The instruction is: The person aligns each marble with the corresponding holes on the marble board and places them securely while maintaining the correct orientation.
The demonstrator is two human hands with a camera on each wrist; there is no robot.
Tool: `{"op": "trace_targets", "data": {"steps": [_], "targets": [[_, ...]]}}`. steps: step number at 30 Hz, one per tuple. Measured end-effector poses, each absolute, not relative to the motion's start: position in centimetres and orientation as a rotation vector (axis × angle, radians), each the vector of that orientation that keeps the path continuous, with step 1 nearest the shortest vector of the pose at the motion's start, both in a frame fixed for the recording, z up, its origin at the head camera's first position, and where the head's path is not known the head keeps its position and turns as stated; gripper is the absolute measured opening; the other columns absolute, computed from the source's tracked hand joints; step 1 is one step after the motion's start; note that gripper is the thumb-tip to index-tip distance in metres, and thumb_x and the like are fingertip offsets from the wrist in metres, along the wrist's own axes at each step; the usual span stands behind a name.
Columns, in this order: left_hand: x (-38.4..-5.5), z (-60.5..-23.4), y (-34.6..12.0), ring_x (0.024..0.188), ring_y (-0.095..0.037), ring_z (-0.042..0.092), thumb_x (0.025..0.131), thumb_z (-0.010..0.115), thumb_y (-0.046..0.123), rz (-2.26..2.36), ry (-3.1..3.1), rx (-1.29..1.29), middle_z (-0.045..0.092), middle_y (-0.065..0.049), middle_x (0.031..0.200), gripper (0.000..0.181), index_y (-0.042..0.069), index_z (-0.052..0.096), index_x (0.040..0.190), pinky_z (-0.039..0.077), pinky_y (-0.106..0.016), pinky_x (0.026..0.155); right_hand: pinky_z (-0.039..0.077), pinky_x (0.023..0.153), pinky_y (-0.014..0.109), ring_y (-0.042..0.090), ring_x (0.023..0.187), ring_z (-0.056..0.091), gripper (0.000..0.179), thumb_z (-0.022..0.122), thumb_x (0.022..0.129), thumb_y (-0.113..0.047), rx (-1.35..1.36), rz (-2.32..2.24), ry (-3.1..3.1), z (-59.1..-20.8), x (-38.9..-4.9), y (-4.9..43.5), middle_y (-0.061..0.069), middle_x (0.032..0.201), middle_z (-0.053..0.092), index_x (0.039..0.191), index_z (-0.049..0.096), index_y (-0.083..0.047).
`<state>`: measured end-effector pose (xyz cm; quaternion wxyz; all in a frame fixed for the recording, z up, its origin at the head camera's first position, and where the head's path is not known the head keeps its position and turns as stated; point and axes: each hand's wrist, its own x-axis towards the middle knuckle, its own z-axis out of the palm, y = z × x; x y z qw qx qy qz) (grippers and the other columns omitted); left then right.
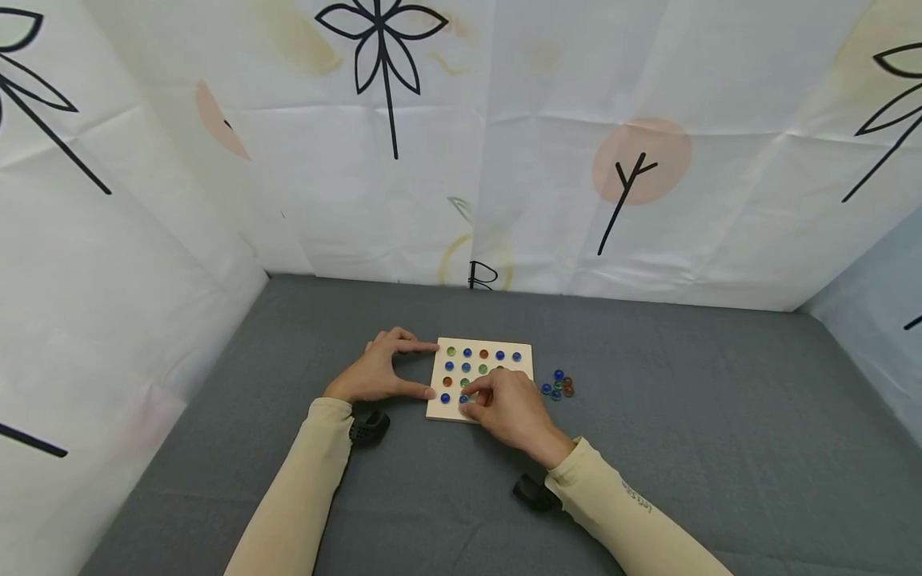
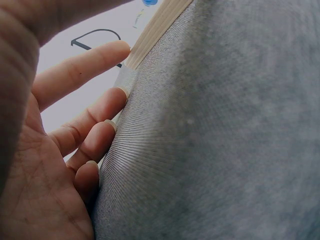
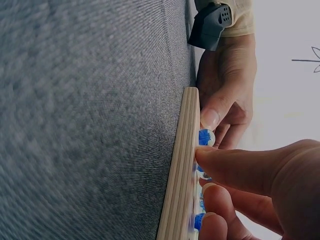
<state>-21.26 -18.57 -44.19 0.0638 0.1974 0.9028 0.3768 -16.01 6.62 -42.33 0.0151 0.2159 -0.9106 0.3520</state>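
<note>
A flat light-wood board (image 1: 455, 413) lies on the grey cloth, with rows of coloured glass marbles in its holes. My left hand (image 1: 378, 370) touches its left edge, index finger and thumb spread and fairly straight. In the left wrist view the index fingertip meets the board's layered side (image 2: 155, 32). My right hand (image 1: 513, 408) reaches over the front right of the board and pinches a blue marble (image 1: 463, 398) in the front row, thumb and index finger around it. Beside it, at the front left corner, sits another blue marble (image 3: 206, 137). My right hand hides several holes.
Several loose marbles (image 1: 558, 386), blue, green and reddish-brown, lie in a cluster right of the board. Grey cloth (image 1: 691, 416) covers the table. White patterned fabric (image 1: 533, 200) hangs behind and at both sides. Each wrist carries a black camera (image 1: 370, 429).
</note>
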Motion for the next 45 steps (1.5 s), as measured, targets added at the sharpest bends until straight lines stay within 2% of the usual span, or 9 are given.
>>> {"op": "trace_targets", "data": {"steps": [11,45], "targets": [[-21.27,-44.2,-18.62,0.122,-0.031,0.042,0.074,0.091,0.044,1.124,2.726,0.572,0.051,-0.009,0.131,0.071,0.024,0.067,0.138,0.035,-0.062,0.103,0.041,0.053,0.025,0.004,0.056,0.048,0.009,0.084,0.085,-0.014,0.64,1.091,-2.855,-42.12,-15.98,6.51,-0.01,0.066,0.056,0.093,0.083,-0.011],[-21.27,-44.1,-18.55,0.124,-0.032,0.042,0.074,0.091,0.043,1.122,2.721,0.571,0.051,-0.01,0.132,0.071,0.024,0.067,0.138,0.033,-0.063,0.104,0.043,0.055,0.026,0.004,0.056,0.051,0.013,0.086,0.084,-0.015,0.65,1.065,-2.856,-42.16,-15.9,6.46,-0.011,0.066,0.057,0.095,0.082,-0.01]]}}
